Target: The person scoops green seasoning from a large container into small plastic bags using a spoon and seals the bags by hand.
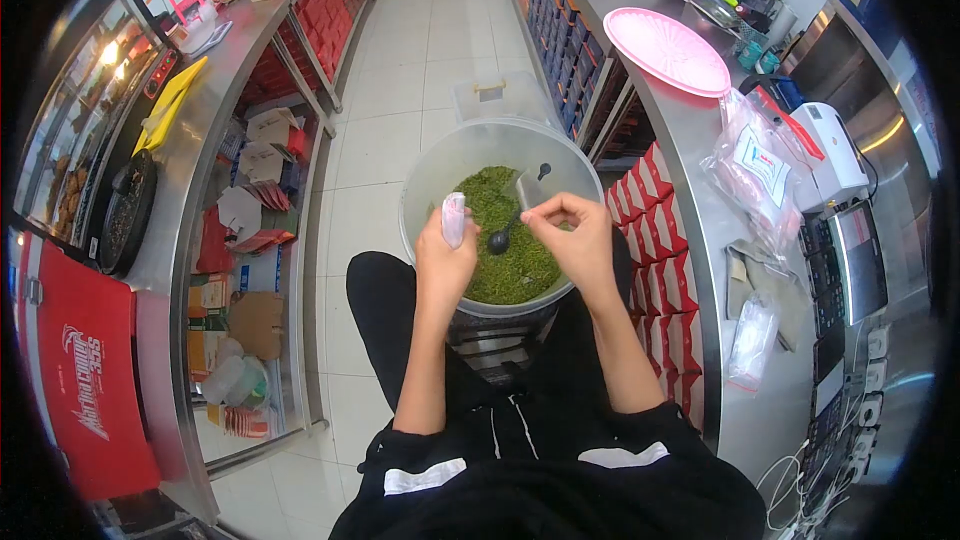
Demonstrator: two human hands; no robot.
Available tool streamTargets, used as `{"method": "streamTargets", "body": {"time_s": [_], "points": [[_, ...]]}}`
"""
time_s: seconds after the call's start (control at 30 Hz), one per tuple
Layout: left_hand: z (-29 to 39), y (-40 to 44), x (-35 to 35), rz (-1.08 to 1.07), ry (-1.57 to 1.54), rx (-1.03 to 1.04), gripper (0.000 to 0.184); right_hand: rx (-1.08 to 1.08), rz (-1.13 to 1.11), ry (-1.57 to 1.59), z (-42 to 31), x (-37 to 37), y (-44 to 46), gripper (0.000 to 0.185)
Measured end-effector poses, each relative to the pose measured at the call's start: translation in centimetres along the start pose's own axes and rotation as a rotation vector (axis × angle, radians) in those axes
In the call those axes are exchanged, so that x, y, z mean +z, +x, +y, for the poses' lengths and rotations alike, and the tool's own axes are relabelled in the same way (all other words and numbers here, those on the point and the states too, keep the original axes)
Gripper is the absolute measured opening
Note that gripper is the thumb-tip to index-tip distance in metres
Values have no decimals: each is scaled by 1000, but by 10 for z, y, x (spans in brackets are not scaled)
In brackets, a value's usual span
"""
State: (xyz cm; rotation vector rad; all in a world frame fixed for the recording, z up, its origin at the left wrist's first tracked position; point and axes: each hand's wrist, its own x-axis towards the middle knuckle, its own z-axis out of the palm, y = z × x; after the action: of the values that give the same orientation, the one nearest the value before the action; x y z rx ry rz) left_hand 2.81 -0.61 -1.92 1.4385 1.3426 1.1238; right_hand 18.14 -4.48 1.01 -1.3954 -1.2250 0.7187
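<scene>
A large translucent tub (pixel 418 175) holds chopped green bits (pixel 515 275) and stands between my knees. Over its left side my left hand (pixel 443 248) is closed around a small whitish plastic bundle (pixel 454 220). Above the right side, my right hand (pixel 575 230) pinches the edge of a small clear plastic bag (pixel 527 190). A black spoon (pixel 499 242) lies on the green bits between my hands, and another small dark utensil (pixel 544 171) shows near the tub's far right wall.
Metal counters run along both sides. On the right one are a pink round tray (pixel 668 50), plastic packs (pixel 765 175) and a white device (pixel 830 155). A lidded clear box (pixel 505 100) stands behind the tub. Red-white boxes (pixel 655 270) fill the right shelf.
</scene>
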Motion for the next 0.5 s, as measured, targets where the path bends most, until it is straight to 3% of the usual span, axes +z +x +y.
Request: {"method": "streamTargets", "body": {"time_s": [0.03,0.1,0.23,0.3,0.4,0.43,0.5], "points": [[6,-2,0,-3,0,-1,17,-32,-14,-61,2,2,-1,11],[19,-8,-3,-243,-37,31,15,39,-110,15,13,9,-2,11],[16,-7,-8,-277,11,9,19,249,-301,250,11,8,-2,9],[15,-8,-11,-289,-114,16,19,342,-375,326,11,7,-2,8],[16,-7,-13,-313,-7,169,18,214,-429,363,17,14,-4,6],[16,-5,-11,-313,-7,167,18,55,-376,192,22,21,-6,11],[13,-5,-4,-296,115,461,16,-159,-225,-12,20,35,-15,24]]}}
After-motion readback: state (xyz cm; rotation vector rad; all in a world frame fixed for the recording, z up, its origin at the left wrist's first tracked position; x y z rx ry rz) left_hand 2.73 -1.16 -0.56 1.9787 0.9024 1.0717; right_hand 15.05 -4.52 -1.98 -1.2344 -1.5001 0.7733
